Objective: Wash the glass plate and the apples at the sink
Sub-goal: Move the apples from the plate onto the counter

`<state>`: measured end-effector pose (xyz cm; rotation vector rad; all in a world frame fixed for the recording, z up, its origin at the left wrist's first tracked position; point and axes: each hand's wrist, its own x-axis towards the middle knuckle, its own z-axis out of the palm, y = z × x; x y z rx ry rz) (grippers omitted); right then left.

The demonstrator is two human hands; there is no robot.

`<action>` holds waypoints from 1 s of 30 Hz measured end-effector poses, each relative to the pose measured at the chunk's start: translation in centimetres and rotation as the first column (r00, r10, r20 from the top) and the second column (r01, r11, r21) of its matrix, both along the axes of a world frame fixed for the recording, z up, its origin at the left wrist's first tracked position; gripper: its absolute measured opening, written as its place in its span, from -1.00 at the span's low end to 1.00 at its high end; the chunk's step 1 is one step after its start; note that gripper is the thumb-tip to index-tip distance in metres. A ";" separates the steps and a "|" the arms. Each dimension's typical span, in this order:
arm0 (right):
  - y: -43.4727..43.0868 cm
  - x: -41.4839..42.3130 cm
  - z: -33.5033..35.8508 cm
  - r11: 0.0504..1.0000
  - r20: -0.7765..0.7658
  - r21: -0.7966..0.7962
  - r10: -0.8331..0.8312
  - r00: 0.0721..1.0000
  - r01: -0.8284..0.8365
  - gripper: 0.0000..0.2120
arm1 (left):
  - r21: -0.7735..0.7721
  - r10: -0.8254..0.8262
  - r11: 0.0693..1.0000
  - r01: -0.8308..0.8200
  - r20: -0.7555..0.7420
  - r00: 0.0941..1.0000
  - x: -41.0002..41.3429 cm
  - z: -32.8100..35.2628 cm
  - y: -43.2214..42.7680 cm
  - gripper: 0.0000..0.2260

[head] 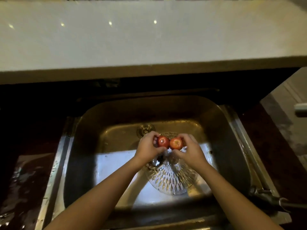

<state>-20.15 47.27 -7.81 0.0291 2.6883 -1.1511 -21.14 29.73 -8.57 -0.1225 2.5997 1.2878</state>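
Two red apples are held side by side over the middle of the steel sink [86, 138]. My left hand [147, 146] grips the left apple [163, 141]. My right hand [191, 149] grips the right apple [176, 143], and the two fruits touch. A cut-pattern glass plate [171, 180] lies on the sink floor right below my hands, partly hidden by my wrists. Water glistens under the apples.
The drain [145, 128] sits at the sink's back left. A tap fitting [265, 195] stands on the right rim. Dark wet counter [25, 180] lies left, and a white ledge [149, 39] runs across the back. A pale object [300, 107] shows at the right edge.
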 end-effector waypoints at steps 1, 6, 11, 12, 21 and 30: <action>-0.4 -0.1 1.6 1.000 -0.036 -0.010 0.007 0.999 -0.007 -0.55 | -0.006 -0.001 1.000 0.001 -0.038 0.999 -0.1 1.7 -0.6 -0.58; -2.6 -0.2 10.8 0.997 -0.200 -0.059 0.040 0.979 -0.053 -0.55 | -0.026 0.003 1.000 -0.007 -0.148 0.989 0.0 11.1 -3.5 -0.61; -5.0 0.2 19.8 0.985 -0.366 -0.123 0.072 0.928 -0.125 -0.58 | -0.081 -0.001 0.996 -0.026 -0.316 0.949 1.3 21.1 -6.5 -0.66; -5.5 0.1 21.4 0.982 -0.401 -0.135 0.068 0.913 -0.133 -0.59 | -0.088 0.005 0.995 -0.038 -0.351 0.936 1.4 22.8 -7.0 -0.67; -8.9 -5.3 27.3 0.983 -0.491 -0.112 0.072 0.868 -0.145 -0.59 | -0.170 0.033 0.978 -0.120 -0.440 0.897 -3.1 29.9 -9.0 -0.60; -9.4 -8.3 25.7 0.991 -0.414 -0.019 0.115 0.903 -0.135 -0.51 | -0.165 0.078 0.976 -0.142 -0.346 0.935 -5.8 27.7 -8.7 -0.56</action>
